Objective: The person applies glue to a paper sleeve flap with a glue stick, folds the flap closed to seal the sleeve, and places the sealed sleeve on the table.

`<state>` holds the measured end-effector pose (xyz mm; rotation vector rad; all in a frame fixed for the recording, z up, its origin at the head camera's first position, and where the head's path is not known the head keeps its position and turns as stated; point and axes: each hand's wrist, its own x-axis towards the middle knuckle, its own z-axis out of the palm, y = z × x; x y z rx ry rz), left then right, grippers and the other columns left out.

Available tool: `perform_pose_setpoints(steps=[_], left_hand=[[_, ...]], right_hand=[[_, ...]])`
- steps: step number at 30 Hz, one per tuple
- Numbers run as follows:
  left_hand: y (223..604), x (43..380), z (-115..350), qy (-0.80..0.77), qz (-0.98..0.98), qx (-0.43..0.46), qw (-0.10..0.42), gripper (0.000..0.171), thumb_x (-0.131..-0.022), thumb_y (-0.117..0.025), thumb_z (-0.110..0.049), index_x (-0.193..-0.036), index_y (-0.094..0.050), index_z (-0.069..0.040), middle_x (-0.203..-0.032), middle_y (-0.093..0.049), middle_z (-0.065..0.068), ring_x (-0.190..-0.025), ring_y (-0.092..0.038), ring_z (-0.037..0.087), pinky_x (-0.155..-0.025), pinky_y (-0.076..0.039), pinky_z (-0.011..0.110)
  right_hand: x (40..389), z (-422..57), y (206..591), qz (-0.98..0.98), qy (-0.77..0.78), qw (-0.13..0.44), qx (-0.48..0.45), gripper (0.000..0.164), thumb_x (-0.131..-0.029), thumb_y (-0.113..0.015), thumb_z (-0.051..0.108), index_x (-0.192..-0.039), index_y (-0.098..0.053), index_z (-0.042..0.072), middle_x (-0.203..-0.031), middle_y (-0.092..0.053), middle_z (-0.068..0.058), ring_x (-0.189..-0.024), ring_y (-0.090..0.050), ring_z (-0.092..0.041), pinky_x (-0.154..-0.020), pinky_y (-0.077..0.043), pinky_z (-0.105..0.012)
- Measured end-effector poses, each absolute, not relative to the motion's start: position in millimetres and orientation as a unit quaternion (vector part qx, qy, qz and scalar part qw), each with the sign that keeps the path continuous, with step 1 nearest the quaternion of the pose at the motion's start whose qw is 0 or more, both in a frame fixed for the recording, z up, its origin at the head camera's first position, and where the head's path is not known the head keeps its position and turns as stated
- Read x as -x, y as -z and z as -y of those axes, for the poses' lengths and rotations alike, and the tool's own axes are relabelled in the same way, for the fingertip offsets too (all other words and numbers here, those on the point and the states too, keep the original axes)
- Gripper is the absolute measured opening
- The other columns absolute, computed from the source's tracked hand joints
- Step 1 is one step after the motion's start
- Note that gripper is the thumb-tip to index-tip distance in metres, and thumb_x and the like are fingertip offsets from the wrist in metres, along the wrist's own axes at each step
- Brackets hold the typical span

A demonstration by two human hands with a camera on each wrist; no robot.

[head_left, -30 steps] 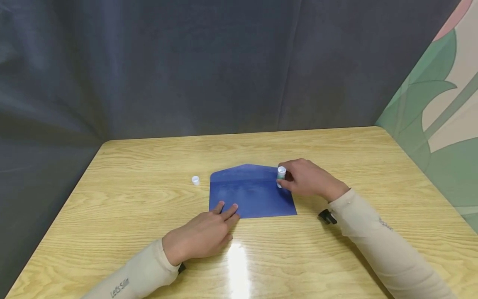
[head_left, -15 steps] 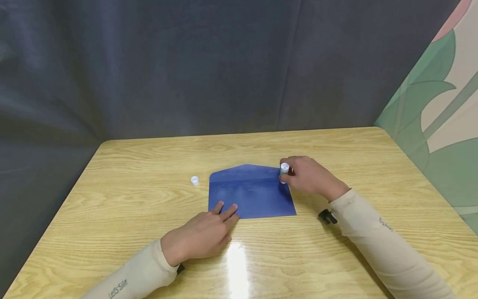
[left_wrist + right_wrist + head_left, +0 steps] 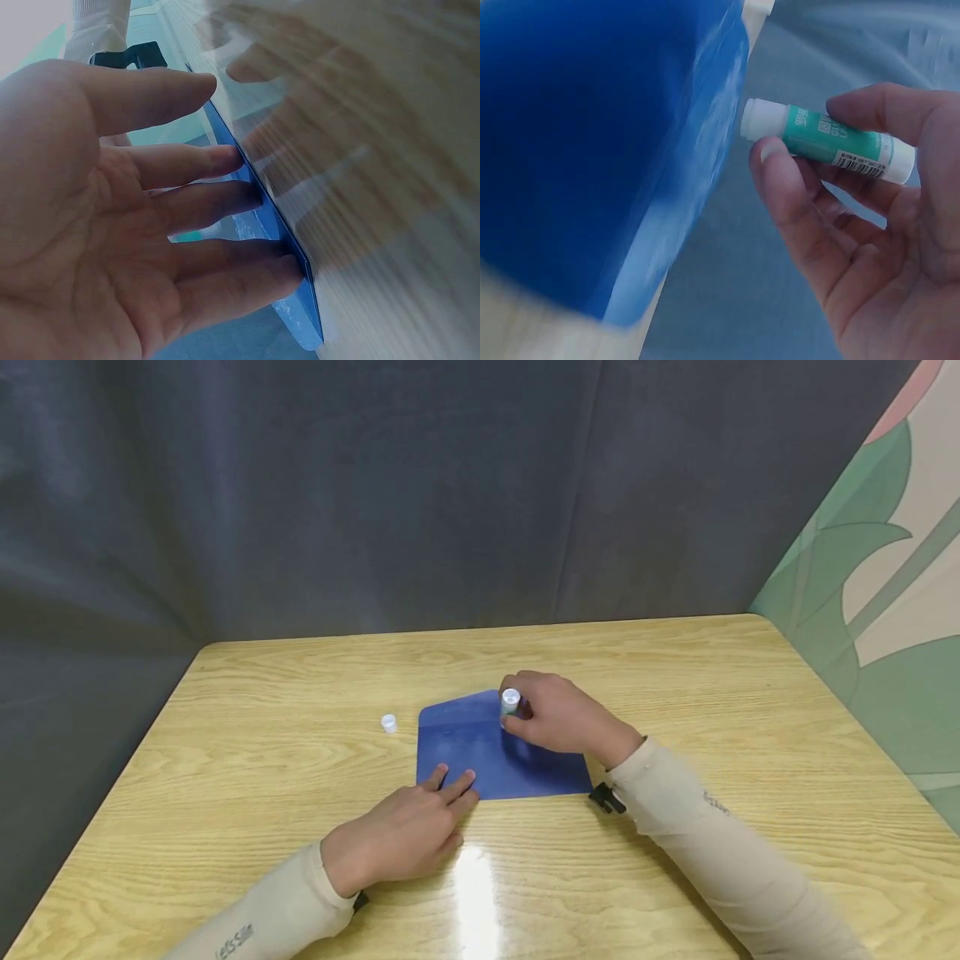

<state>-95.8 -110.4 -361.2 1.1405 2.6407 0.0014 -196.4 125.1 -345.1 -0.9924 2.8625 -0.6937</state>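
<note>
While the left hand (image 3: 405, 828) rests straight, parted fingers on the blue envelope (image 3: 468, 752) around seven o'clock, we see the right hand (image 3: 566, 717) pinching the glue stick (image 3: 829, 140) at the flap (image 3: 459, 708), near twelve; whether they touch, we cannot tell. We find the white cap (image 3: 389, 723) at nine, on the table (image 3: 262, 777).

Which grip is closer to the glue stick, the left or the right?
Right. The right grip is holding the glue stick. The left grip is apart from it, nearer the person and farther left, touching the blue envelope.
</note>
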Motion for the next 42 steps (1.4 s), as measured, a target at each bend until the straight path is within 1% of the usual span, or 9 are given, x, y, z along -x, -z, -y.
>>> perform_pose_setpoints(steps=[4, 11, 19, 23, 25, 32, 35, 39, 42], left_hand=[[362.4, 95.1, 110.8, -0.002, -0.911, -0.393, 0.128, 0.053, -0.100, -0.059, -0.028, -0.147, -0.048, -0.007, -0.157, -0.040, 0.015, -0.137, -0.045, 0.045, -0.097, -0.055, 0.047], [362.5, 94.5, 110.0, -0.005, -0.907, -0.405, 0.112, 0.051, -0.099, -0.060, -0.028, -0.144, -0.050, -0.005, -0.154, -0.043, 0.016, -0.134, -0.047, 0.047, -0.093, -0.057, 0.046], [363.7, 95.3, 110.4, -0.001, -0.900, -0.426, 0.088, 0.047, -0.099, -0.060, -0.026, -0.139, -0.052, -0.001, -0.150, -0.048, 0.020, -0.134, -0.049, 0.047, -0.095, -0.056, 0.044], [363.9, 96.5, 110.8, -0.003, -0.898, -0.431, 0.092, 0.048, -0.100, -0.058, -0.026, -0.141, -0.051, 0.000, -0.150, -0.047, 0.021, -0.136, -0.047, 0.045, -0.097, -0.055, 0.043], [363.8, 96.9, 111.1, -0.006, -0.898, -0.430, 0.095, 0.048, -0.100, -0.058, -0.025, -0.141, -0.051, 0.000, -0.151, -0.047, 0.021, -0.137, -0.046, 0.044, -0.098, -0.054, 0.043], [365.2, 96.9, 112.0, -0.011, -0.898, -0.430, 0.087, 0.046, -0.100, -0.059, -0.023, -0.138, -0.053, 0.001, -0.149, -0.049, 0.021, -0.137, -0.046, 0.042, -0.099, -0.054, 0.043], [365.6, 96.9, 112.2, -0.009, -0.898, -0.434, 0.079, 0.044, -0.099, -0.059, -0.023, -0.136, -0.054, 0.001, -0.147, -0.050, 0.022, -0.136, -0.048, 0.041, -0.098, -0.054, 0.042], [364.9, 97.7, 111.9, -0.012, -0.897, -0.433, 0.088, 0.046, -0.100, -0.059, -0.023, -0.138, -0.053, 0.002, -0.149, -0.048, 0.022, -0.138, -0.047, 0.038, -0.105, -0.049, 0.043], [363.9, 97.9, 111.6, -0.013, -0.898, -0.427, 0.104, 0.050, -0.100, -0.059, -0.023, -0.142, -0.050, 0.003, -0.152, -0.044, 0.023, -0.140, -0.044, 0.040, -0.110, -0.045, 0.045]], right_hand=[[195.0, -100.1, 345.7, -0.910, 0.225, 0.021, 0.347, 0.009, -0.093, -0.066, 0.022, -0.093, -0.059, 0.016, -0.080, -0.057, 0.002, -0.068, -0.052, -0.010, -0.063, -0.045, -0.028], [194.4, -62.2, 348.0, -0.904, 0.216, 0.046, 0.365, 0.011, -0.096, -0.064, 0.026, -0.100, -0.060, 0.016, -0.087, -0.059, 0.002, -0.073, -0.053, -0.012, -0.068, -0.046, -0.029], [193.4, -29.4, 349.9, -0.914, 0.186, 0.099, 0.346, 0.025, -0.099, -0.060, 0.031, -0.117, -0.061, 0.014, -0.099, -0.061, 0.001, -0.078, -0.057, -0.013, -0.070, -0.049, -0.031], [193.2, -21.1, 352.1, -0.916, 0.175, 0.111, 0.344, 0.035, -0.101, -0.057, 0.032, -0.130, -0.058, 0.012, -0.111, -0.062, -0.002, -0.083, -0.058, -0.015, -0.075, -0.050, -0.033], [193.7, -18.6, 353.8, -0.917, 0.168, 0.112, 0.343, 0.039, -0.102, -0.056, 0.033, -0.135, -0.056, 0.012, -0.115, -0.062, -0.002, -0.084, -0.058, -0.014, -0.077, -0.050, -0.033], [194.2, -15.3, 358.7, -0.917, 0.166, 0.110, 0.345, 0.041, -0.102, -0.056, 0.032, -0.137, -0.054, 0.011, -0.112, -0.061, -0.002, -0.082, -0.056, -0.014, -0.075, -0.049, -0.031], [194.6, -14.8, 359.7, -0.917, 0.163, 0.106, 0.348, 0.038, -0.102, -0.056, 0.031, -0.134, -0.055, 0.011, -0.107, -0.061, -0.002, -0.081, -0.056, -0.015, -0.074, -0.049, -0.032], [194.7, -18.1, 359.3, -0.921, 0.160, 0.111, 0.338, 0.033, -0.102, -0.056, 0.029, -0.129, -0.057, 0.011, -0.104, -0.059, -0.002, -0.079, -0.056, -0.015, -0.072, -0.049, -0.031], [194.1, -24.3, 359.0, -0.924, 0.159, 0.111, 0.331, 0.035, -0.101, -0.057, 0.029, -0.131, -0.057, 0.010, -0.108, -0.061, -0.003, -0.081, -0.057, -0.015, -0.074, -0.051, -0.032]])
